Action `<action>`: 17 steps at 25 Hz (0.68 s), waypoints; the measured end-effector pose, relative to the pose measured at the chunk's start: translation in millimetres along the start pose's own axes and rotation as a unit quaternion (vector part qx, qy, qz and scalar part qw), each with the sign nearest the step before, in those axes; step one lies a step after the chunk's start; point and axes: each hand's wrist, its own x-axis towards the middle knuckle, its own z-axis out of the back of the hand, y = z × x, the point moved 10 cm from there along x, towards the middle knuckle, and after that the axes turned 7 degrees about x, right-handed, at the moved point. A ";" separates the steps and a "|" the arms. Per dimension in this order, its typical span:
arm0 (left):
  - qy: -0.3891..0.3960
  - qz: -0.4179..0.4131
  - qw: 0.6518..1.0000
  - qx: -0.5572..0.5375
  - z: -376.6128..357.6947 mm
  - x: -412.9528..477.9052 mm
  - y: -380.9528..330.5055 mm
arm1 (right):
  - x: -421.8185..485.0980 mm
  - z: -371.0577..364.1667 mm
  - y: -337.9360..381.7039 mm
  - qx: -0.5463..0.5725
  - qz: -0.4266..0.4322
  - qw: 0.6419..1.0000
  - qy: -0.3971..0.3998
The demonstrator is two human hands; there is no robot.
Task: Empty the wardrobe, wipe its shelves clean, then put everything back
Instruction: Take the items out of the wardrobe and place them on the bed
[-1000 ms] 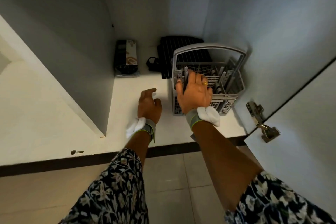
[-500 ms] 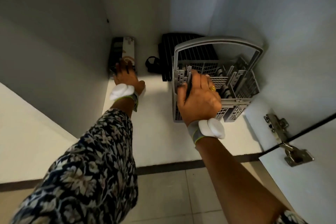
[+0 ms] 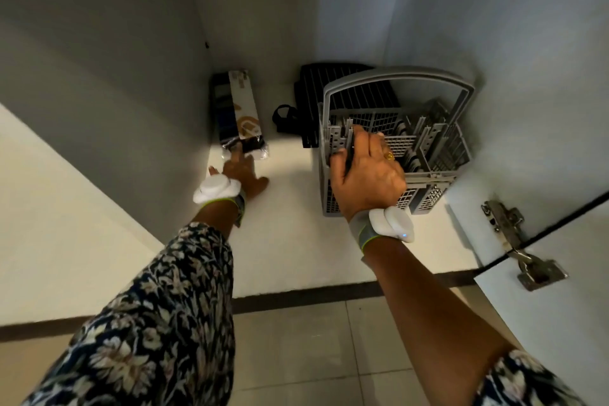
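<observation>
A steel hinge point(image 3: 524, 247) with visible screws sits at the right, bridging a thin dark gap, and the white door point(image 3: 560, 333) it carries spreads below and to the right of it. Left of the hinge and lower down lies a floor of pale beige tiles point(image 3: 313, 356), with a dark brown strip point(image 3: 313, 297) along its far edge, about level with the hinge's lower plate. Far to the left of the hinge, a plain white panel point(image 3: 49, 224) slants toward the lower left.
</observation>
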 end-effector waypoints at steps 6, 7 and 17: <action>0.013 -0.029 0.999 -0.009 -22.2 -73.1 -17.1 | -1.9 -8.4 -1.5 -0.003 -0.016 0.996 0.085; 0.012 -0.033 0.999 -0.010 -21.4 -85.1 -19.9 | -2.5 -10.9 -2.0 -0.012 -0.015 0.994 0.111; -0.031 0.000 0.991 -0.132 15.0 -141.0 -18.3 | -39.1 12.9 20.7 0.076 -0.035 0.980 0.180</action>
